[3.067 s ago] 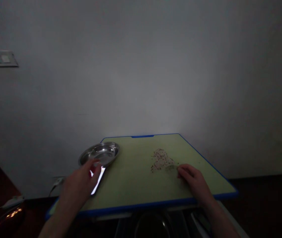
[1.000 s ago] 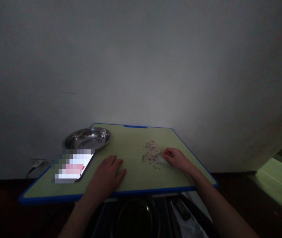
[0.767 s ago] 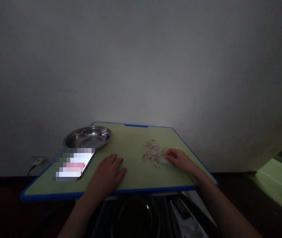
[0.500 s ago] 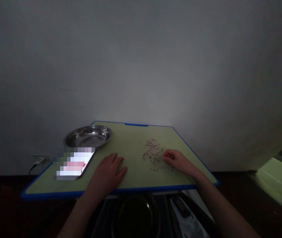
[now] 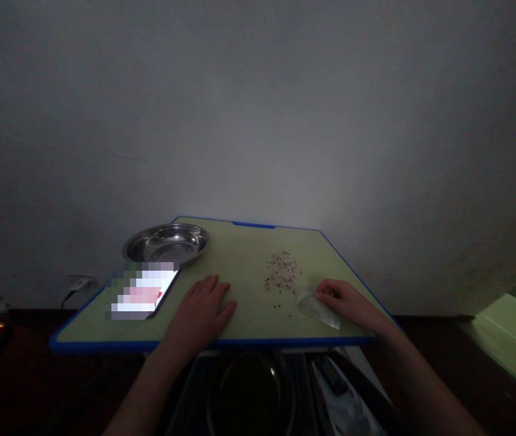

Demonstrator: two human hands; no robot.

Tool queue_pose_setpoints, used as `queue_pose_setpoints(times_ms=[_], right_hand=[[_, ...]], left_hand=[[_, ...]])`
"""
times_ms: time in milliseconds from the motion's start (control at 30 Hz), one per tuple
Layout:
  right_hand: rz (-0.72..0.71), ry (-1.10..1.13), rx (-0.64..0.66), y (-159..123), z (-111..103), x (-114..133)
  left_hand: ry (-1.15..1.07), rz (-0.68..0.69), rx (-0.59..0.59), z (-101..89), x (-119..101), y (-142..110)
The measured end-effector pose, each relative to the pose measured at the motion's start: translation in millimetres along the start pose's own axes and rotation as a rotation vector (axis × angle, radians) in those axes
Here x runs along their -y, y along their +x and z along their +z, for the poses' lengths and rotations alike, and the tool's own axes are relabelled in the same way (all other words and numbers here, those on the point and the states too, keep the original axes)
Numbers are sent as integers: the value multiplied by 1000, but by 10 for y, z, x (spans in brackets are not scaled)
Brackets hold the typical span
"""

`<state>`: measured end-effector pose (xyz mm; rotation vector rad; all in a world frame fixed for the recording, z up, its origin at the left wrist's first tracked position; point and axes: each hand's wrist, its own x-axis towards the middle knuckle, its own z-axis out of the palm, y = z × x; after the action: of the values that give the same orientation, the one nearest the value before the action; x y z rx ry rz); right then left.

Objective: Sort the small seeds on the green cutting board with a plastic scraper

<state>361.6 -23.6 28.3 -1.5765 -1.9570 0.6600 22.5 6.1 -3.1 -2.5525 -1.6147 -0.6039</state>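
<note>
1. Most grains [image 5: 284, 271] lie loose right of the steel bowl [image 5: 171, 249]; I'd judge much remains undone.
2. My right hand [image 5: 347, 300] pinches the clear half-round piece [image 5: 319, 310], nearer me than the bowl.
3. My left hand [image 5: 200, 318]: flat, fingers spread, gripping nothing.

The table [image 5: 240, 257] fills the lower middle of the frame, the wall [image 5: 258, 121] behind it. At its left sit the bowl [image 5: 167, 247] and, before that, the phone [image 5: 142, 292]; the left hand [image 5: 200, 312] lies right of the phone. Grains [image 5: 283, 271] lie right of centre, the plastic piece [image 5: 318, 310] before them, in the right hand [image 5: 343, 300].
</note>
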Motion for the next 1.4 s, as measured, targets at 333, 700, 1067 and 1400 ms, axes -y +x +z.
queue_pose_setpoints(times_ms=[333, 700, 1067, 1400], right_hand=[[19, 23, 25, 72, 142, 82], [-26, -43, -86, 30, 62, 94], [2, -33, -16, 25, 122, 114], [-35, -39, -129, 156, 249, 88]], left_hand=[[11, -6, 7, 2, -6, 8], [13, -2, -6, -16, -21, -12], [1, -1, 4, -27, -23, -9], [-1, 1, 4, -39, -37, -11]])
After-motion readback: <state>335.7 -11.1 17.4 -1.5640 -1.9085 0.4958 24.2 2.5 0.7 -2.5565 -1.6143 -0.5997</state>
